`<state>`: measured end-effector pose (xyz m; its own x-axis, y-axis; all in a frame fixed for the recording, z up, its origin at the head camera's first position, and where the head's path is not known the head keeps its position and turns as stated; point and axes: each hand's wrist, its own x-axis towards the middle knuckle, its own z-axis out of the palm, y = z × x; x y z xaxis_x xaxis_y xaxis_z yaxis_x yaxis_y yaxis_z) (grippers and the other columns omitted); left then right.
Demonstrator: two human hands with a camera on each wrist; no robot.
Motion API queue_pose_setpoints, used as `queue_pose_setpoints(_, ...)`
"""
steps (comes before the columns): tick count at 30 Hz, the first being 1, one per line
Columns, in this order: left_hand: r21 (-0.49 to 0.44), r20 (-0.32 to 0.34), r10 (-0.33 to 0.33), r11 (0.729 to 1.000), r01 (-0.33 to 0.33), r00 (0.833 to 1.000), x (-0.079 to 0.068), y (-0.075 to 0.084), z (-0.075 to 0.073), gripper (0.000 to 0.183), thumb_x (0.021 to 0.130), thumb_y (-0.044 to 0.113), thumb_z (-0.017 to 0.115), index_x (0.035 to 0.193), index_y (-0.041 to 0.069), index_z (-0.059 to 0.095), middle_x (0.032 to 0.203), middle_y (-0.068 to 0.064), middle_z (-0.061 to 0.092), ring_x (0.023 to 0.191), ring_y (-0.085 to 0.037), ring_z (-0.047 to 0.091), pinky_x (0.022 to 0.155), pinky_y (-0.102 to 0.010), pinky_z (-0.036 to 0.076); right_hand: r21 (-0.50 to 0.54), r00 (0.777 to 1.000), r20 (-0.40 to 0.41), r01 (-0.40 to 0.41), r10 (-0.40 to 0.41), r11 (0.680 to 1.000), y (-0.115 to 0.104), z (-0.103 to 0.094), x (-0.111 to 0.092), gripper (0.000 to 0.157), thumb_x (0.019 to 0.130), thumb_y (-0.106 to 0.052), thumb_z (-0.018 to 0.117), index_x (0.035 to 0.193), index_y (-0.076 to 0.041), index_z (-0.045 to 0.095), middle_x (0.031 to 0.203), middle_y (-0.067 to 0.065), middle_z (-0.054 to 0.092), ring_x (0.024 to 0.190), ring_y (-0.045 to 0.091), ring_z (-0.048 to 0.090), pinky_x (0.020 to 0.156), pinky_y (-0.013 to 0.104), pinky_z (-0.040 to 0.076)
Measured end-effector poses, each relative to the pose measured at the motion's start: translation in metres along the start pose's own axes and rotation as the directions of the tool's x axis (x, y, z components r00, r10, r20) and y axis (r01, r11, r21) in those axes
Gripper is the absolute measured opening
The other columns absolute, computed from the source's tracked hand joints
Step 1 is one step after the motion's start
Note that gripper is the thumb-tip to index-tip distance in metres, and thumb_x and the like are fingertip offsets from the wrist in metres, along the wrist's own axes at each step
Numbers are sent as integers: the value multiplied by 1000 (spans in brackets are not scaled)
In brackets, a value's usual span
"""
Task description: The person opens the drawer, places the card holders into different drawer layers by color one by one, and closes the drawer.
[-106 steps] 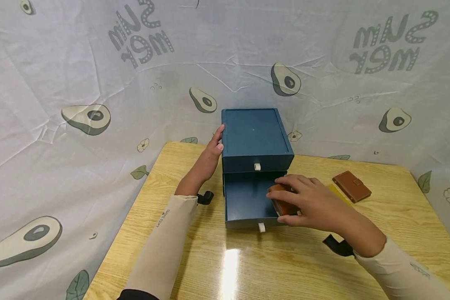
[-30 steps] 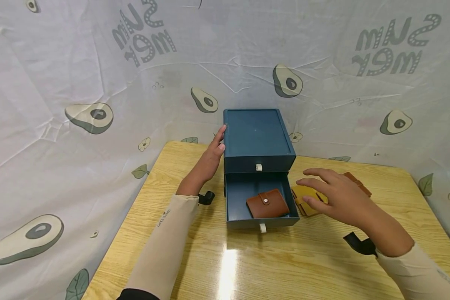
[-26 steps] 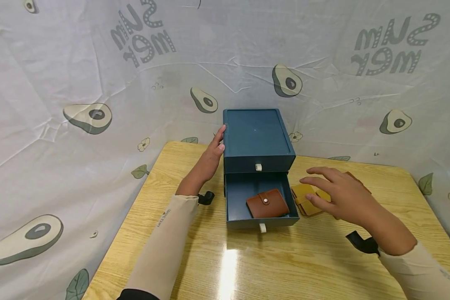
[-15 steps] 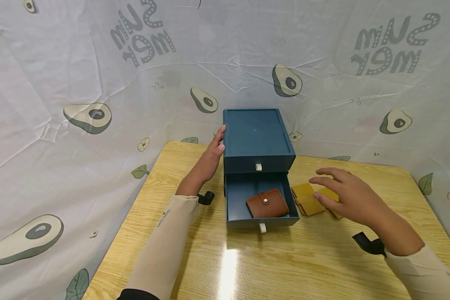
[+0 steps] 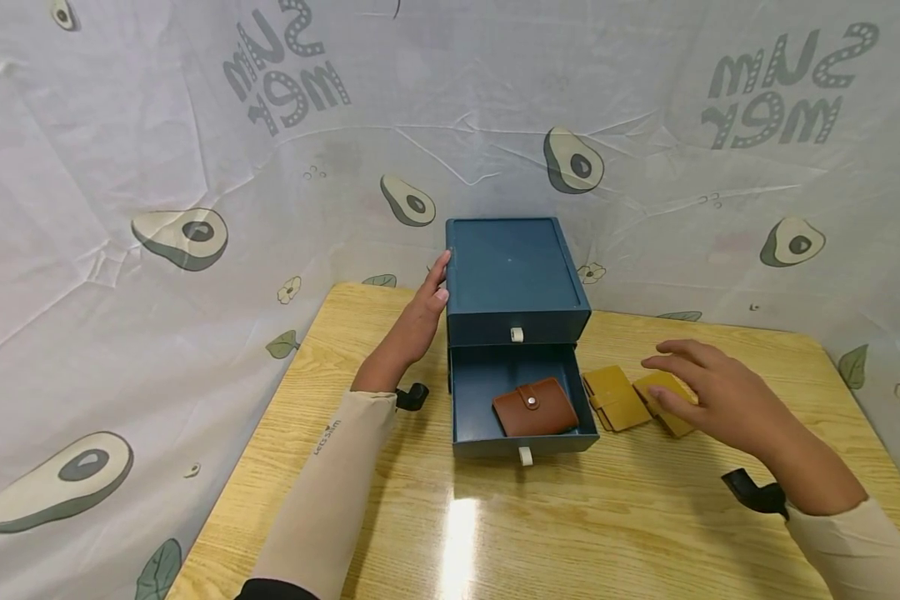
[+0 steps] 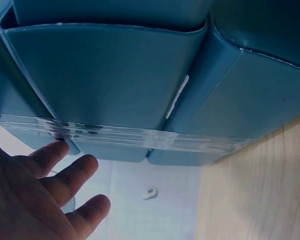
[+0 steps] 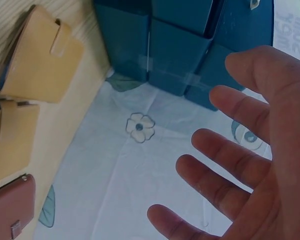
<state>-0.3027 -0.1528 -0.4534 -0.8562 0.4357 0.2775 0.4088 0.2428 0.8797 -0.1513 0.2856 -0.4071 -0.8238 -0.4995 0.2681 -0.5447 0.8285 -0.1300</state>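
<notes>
A dark blue drawer cabinet [image 5: 513, 262] stands at the back of the table, its lower drawer [image 5: 487, 367] pulled out. Inside that drawer, near the front right, lies a brown snap wallet [image 5: 536, 407]. My left hand [image 5: 414, 325] rests against the cabinet's left side with fingers extended. To the right, my right hand [image 5: 735, 404] hovers with spread fingers and holds nothing. Its fingertips overlap one yellow wallet [image 5: 660, 398] in the head view; another yellow wallet [image 5: 617, 398] lies beside the drawer. A second brown wallet [image 7: 12, 207] shows in the right wrist view, hidden behind my hand in the head view.
The upper drawer [image 5: 480, 327] is pushed in and has a white pull tab. A wooden table [image 5: 585, 525] carries everything. Behind it hangs a pale cloth [image 5: 465, 83] printed with avocados. Clear tape [image 6: 165, 140] runs across the cabinet's side.
My right hand has let go of the brown wallet in the drawer and moved right, past the yellow wallets, which now show. My left hand has stayed on the cabinet.
</notes>
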Motion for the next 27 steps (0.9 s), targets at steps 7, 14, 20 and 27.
queue_pose_setpoints(7,-11,-6,-5,1000,5,1000,0,0,1,108,92,97,23,176,32,4,182,-4,8,167,-28,11,130,-63,14,7,998,30,-61,61,998,10,0,-4,41,101,-27,79,139,-13,71,148,21,59,126,47,61,89,68,54)
queue_pose_setpoints(14,-4,-11,5,1000,-5,1000,2,-1,1,109,92,96,22,176,29,3,182,-6,8,167,-30,11,130,-64,13,30,995,35,-97,96,995,23,1,-9,41,102,-27,78,140,-10,71,147,21,57,119,43,64,84,65,55)
queue_pose_setpoints(20,7,-10,10,1000,-10,1000,2,1,2,106,95,94,22,176,29,3,182,-6,8,167,-30,12,130,-64,15,69,987,58,-155,151,986,36,3,-14,41,106,-28,73,142,-9,69,148,19,56,126,45,59,89,69,52)
queue_pose_setpoints(27,31,-16,1,1000,0,1000,1,3,3,101,98,91,23,176,30,4,182,-4,8,167,-27,12,131,-61,15,103,975,76,-216,209,971,60,13,-18,41,108,-28,70,145,-11,68,149,23,55,131,51,55,90,74,50)
